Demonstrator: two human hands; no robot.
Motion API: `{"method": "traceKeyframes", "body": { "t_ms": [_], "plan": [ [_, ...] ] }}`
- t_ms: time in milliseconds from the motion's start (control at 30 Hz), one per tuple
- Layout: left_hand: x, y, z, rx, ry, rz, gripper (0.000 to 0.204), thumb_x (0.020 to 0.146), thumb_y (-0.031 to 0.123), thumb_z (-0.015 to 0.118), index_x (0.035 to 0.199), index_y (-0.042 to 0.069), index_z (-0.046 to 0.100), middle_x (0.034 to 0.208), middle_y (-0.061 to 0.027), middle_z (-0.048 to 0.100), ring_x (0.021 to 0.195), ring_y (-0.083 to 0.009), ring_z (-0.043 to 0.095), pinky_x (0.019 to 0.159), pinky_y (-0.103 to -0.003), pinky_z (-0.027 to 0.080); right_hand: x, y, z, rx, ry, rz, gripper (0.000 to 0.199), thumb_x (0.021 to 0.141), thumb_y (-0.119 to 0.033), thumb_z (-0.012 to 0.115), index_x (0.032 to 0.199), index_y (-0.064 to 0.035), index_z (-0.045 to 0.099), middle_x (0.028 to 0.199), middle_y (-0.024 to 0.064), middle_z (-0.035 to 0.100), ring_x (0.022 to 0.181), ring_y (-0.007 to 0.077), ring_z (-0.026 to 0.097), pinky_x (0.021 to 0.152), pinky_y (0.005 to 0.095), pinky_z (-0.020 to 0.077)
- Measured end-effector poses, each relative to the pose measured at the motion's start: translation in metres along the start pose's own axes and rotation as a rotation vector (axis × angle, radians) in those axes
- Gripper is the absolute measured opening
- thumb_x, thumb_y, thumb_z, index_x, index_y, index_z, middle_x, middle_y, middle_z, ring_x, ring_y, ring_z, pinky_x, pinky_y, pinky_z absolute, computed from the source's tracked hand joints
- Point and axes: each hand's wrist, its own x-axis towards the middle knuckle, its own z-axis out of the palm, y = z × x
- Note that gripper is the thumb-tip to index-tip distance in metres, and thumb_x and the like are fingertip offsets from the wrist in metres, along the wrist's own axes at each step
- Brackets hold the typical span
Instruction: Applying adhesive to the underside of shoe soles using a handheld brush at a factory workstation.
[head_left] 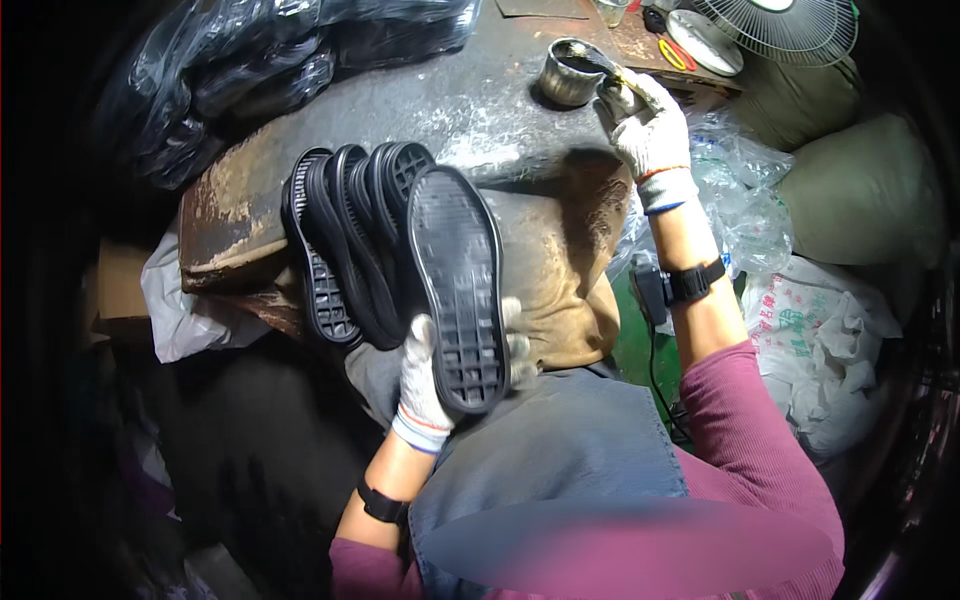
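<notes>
Gripping black sole [458, 285] tread-up in left hand [425, 375], toe pointing away

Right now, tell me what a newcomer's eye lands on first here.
A fan of black shoe soles stands at centre, the front sole gripped by the gloved left hand. At top, the gloved right hand reaches to a metal tin on the worn workbench.

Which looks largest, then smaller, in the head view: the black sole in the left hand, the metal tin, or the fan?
1. Black sole, also nearest the camera.
2. Fan, only partly in view.
3. Metal tin.
</notes>
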Motion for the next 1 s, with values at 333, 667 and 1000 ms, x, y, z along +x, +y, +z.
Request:
{"method": "traceKeyframes", "body": {
  "t_ms": [333, 667, 1000],
  "plan": [
    [0.011, 0.044, 0.047, 0.041, 0.063, 0.025, 0.083, 0.109, 0.064, 0.023, 0.161, 0.001, 0.033, 0.162, -0.0262, 0.039, 0.127, -0.0657, 0.052, 0.102, -0.084, 0.039, -0.064, 0.078, 0.045, -1.007, -0.230, -0.537, 0.023, 0.103, -0.016, 0.062, 0.110, 0.0007, 0.076, 0.111, 0.0096, 0.077, 0.099, 0.0197, 0.074, 0.089, 0.0321, 0.0593],
    [0.012, 0.060, 0.049, -0.031, 0.048, -0.078, 0.083, 0.107, 0.060, 0.044, 0.163, 0.002, 0.028, 0.166, -0.0290, 0.030, 0.124, -0.0678, 0.052, 0.095, -0.084, 0.044, -0.115, 0.078, 0.073, -0.709, -0.393, -0.151, 0.019, 0.091, -0.006, 0.077, 0.110, -0.0006, 0.077, 0.106, 0.0031, 0.077, 0.096, 0.0115, 0.070, 0.084, 0.0255, 0.0560],
    [0.056, 0.065, 0.035, 0.045, -0.076, 0.211, 0.070, 0.111, 0.054, 0.035, 0.148, -0.003, 0.051, 0.140, -0.0275, 0.062, 0.126, -0.0421, 0.064, 0.111, -0.054, 0.050, -0.174, 0.051, 0.073, -1.085, -0.961, -0.501, 0.019, 0.084, -0.015, 0.084, 0.102, -0.0074, 0.082, 0.112, 0.0062, 0.080, 0.117, 0.0284, 0.070, 0.118, 0.0492, 0.0421]
  ]
}}
